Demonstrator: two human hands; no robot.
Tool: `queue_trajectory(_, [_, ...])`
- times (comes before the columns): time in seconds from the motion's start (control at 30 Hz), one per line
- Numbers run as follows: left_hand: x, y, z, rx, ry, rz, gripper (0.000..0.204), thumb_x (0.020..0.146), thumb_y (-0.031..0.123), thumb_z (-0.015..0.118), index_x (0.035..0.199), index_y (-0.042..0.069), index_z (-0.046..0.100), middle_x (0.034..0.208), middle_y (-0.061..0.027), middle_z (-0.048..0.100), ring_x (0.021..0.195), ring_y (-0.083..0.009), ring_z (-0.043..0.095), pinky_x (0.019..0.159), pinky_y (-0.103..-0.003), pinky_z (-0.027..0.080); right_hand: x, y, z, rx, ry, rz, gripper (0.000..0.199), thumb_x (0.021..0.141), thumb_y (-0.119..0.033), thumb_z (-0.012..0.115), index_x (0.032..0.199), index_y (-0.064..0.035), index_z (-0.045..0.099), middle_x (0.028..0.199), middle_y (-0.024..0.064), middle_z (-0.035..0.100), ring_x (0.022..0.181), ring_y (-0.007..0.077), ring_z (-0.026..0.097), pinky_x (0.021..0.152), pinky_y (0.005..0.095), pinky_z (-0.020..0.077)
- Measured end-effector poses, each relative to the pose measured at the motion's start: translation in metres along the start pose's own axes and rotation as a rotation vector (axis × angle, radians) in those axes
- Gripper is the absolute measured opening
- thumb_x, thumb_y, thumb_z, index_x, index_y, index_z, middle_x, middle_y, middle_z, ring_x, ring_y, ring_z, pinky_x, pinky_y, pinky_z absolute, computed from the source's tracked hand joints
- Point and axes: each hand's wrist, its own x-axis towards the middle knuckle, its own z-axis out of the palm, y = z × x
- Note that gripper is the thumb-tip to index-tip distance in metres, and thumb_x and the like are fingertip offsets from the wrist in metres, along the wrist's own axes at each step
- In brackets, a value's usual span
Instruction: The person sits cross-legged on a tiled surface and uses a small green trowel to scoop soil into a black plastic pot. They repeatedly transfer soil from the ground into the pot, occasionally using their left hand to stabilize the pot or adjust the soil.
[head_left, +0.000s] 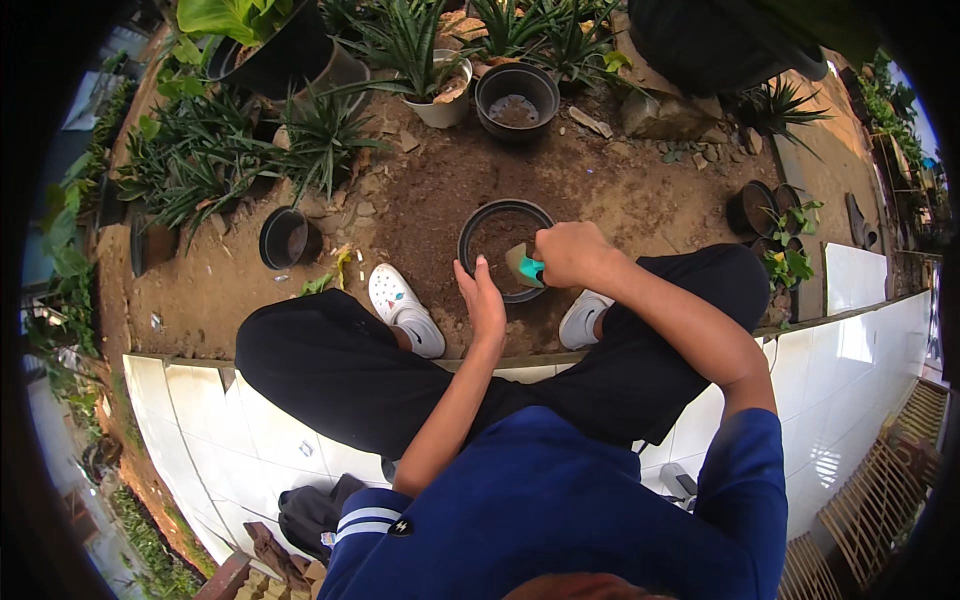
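A round black plant pot (467,229) stands on the soil between my feet, with brown soil (497,232) inside. At its near left side is my left hand (484,303), its thumb over the rim and its straight fingers along the outside, holding the pot. My right hand (577,255) is closed around the handle of a small hand trowel (527,265) at the pot's right side. Teal shows on the trowel beside my fist, and its tan-looking end points into the pot. The handle is mostly hidden in my fist.
Beyond stand another black pot (517,100) and a white pot (440,110) with a spiky plant. A small black pot (290,238) lies tilted at left. Stones (670,115) and large planters line the far side. White tiles (260,420) form the ledge under me.
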Motion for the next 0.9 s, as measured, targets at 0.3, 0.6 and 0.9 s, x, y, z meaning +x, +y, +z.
queue_trajectory(0.3, [-0.225,0.022,0.000,0.766,-1.426,0.728,0.082,0.100,0.041,0.059,0.158,-0.005,0.022,0.160,-0.0402,0.013,0.150,-0.0555,0.016,0.122,-0.054,0.018,0.005,0.002,0.004,-0.011,-0.011,-0.044,0.027,0.077,-0.021,0.069,0.098,-0.0047,0.077,0.098,0.0176,0.076,0.093,0.0325,0.075,0.079,0.0443,0.0598])
queue_trajectory(0.6, [-0.213,0.071,-0.057,0.072,-2.307,0.224,0.075,0.105,0.040,0.051,0.160,-0.001,0.022,0.162,-0.0340,0.018,0.153,-0.0449,0.019,0.123,-0.051,0.020,0.004,0.015,0.007,0.014,-0.006,-0.041,0.025,0.077,-0.018,0.069,0.096,-0.0041,0.077,0.096,0.0172,0.076,0.093,0.0335,0.075,0.079,0.0443,0.0596])
queue_trajectory(0.9, [-0.228,0.148,-0.090,-0.163,-1.959,0.769,0.083,0.107,0.054,0.034,0.156,-0.011,0.018,0.164,-0.0322,0.015,0.156,-0.0385,0.013,0.125,-0.047,0.015,0.003,0.004,0.008,-0.007,-0.012,-0.054,0.024,0.076,-0.018,0.070,0.095,-0.0040,0.077,0.095,0.0170,0.076,0.093,0.0336,0.074,0.080,0.0441,0.0593])
